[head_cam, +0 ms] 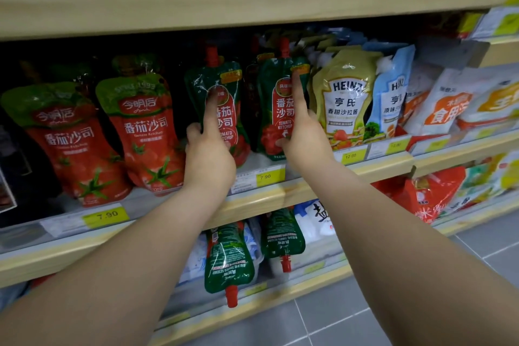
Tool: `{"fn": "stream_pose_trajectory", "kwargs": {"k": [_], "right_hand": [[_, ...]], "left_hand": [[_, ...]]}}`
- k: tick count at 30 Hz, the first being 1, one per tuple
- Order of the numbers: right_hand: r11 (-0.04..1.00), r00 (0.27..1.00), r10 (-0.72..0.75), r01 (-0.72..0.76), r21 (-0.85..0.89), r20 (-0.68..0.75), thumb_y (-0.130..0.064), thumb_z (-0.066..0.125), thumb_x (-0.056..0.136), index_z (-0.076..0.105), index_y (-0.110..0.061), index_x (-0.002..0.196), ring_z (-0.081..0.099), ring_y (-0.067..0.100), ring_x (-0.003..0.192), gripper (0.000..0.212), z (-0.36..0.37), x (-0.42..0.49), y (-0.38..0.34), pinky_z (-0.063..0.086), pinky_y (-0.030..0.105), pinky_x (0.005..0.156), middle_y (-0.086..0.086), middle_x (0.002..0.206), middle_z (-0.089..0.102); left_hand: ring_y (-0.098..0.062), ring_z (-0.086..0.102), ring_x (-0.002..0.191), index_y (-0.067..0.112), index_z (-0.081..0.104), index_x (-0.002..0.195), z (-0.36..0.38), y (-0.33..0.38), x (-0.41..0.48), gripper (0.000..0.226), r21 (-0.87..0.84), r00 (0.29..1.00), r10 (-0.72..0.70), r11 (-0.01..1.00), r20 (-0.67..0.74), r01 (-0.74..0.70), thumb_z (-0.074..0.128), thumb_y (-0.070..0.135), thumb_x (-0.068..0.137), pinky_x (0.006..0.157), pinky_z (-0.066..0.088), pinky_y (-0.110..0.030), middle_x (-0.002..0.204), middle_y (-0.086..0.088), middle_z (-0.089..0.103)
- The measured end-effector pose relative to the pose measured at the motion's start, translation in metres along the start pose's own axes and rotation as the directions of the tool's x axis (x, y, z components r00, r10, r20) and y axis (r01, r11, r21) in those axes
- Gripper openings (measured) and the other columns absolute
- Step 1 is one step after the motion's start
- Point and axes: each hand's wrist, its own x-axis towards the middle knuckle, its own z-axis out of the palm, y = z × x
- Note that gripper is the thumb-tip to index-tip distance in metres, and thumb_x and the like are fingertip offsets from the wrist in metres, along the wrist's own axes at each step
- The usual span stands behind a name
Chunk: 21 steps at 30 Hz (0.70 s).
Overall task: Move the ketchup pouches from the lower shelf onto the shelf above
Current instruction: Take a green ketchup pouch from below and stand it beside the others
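Two green-and-red ketchup pouches with red caps stand upright on the middle shelf (252, 194). My left hand (209, 149) grips the left pouch (222, 98), index finger laid up its front. My right hand (302, 132) holds the right pouch (273, 109) the same way, thumb on its lower front. On the lower shelf two more green pouches lie with caps pointing out over the edge: one on the left (227, 258) and one on the right (282, 239).
Left of my hands stand two red tomato pouches (146, 132). To the right are a Heinz salad dressing pouch (344, 101) and a blue Heinz pouch (393, 93). White salt bags (317, 222) fill the lower shelf. Grey floor tiles lie bottom right.
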Motion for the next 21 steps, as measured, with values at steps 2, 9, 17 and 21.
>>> {"fn": "stream_pose_trajectory", "kwargs": {"k": [2, 9, 17, 21], "right_hand": [[1.0, 1.0, 0.015, -0.015, -0.001, 0.016, 0.007, 0.063, 0.078, -0.024, -0.053, 0.135, 0.059, 0.027, 0.071, 0.12, 0.0, 0.001, 0.0, 0.055, 0.048, 0.068, 0.014, 0.103, 0.051], [0.996, 0.984, -0.013, -0.003, -0.092, -0.18, -0.018, 0.067, 0.08, 0.001, -0.029, 0.149, 0.039, 0.038, 0.117, 0.096, 0.009, -0.023, -0.017, 0.041, 0.049, 0.092, 0.021, 0.129, 0.043], [0.95, 0.943, -0.31, 0.312, -0.004, -0.123, -0.021, 0.063, 0.082, 0.022, -0.023, 0.148, 0.04, 0.03, 0.111, 0.077, 0.044, -0.065, -0.091, 0.035, 0.037, 0.096, 0.016, 0.123, 0.047], [0.938, 0.938, -0.347, 0.347, 0.007, -0.007, -0.025, 0.068, 0.08, 0.005, -0.037, 0.147, 0.038, 0.034, 0.12, 0.092, 0.063, -0.069, -0.129, 0.037, 0.043, 0.097, 0.019, 0.136, 0.039]], "left_hand": [[-0.032, 0.055, 0.098, 0.045, 0.003, 0.145, 0.0, -0.001, 0.002, 0.087, -0.012, 1.0, 0.006, 1.0, 0.014, -0.006, 0.054, 0.001, 0.09, 0.08, 0.049, -0.038, 0.132, -0.019, 0.039], [-0.039, 0.04, 0.129, 0.026, 0.034, 0.143, -0.016, -0.004, -0.027, 0.057, 0.02, 0.994, 0.109, 0.994, -0.02, -0.109, 0.054, 0.009, 0.093, 0.101, 0.04, -0.043, 0.149, -0.022, 0.03], [-0.033, 0.036, 0.114, 0.022, 0.042, 0.135, -0.07, -0.052, -0.05, 0.054, 0.21, 0.925, 0.176, 0.972, -0.338, -0.108, 0.06, 0.015, 0.084, 0.097, 0.037, -0.044, 0.135, -0.012, 0.042], [-0.044, 0.031, 0.124, 0.024, 0.028, 0.145, -0.095, -0.078, -0.043, 0.071, 0.243, 0.928, 0.079, 0.97, -0.364, 0.013, 0.062, 0.016, 0.083, 0.101, 0.034, -0.054, 0.148, -0.021, 0.026]]}}
